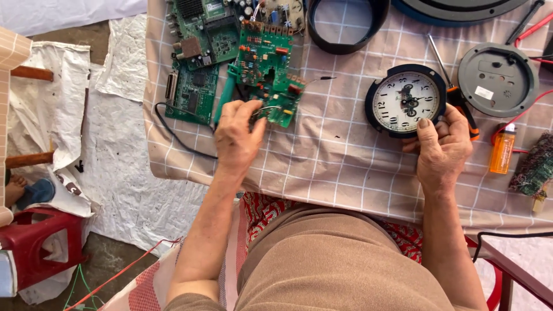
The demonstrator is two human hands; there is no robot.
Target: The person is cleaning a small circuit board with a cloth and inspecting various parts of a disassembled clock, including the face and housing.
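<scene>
My right hand (pixel 442 147) grips the lower right edge of a small round clock (pixel 406 101) with a dark rim and a white dial, which lies face up on the checked cloth. My left hand (pixel 237 135) rests on the near end of a green circuit board (pixel 268 72), fingers curled over its edge and some thin wires. A green-handled tool (pixel 224 98) lies just left of that hand, partly under it.
More green circuit boards (pixel 196 63) lie at the back left, with a black cable (pixel 173 129) trailing off. A grey round back cover (pixel 498 79), an orange-handled screwdriver (pixel 458 95), an orange lighter (pixel 502 150), a brush (pixel 533 167), a black ring (pixel 345 26). Table edge (pixel 173 167) at left; red stool (pixel 40 242) below.
</scene>
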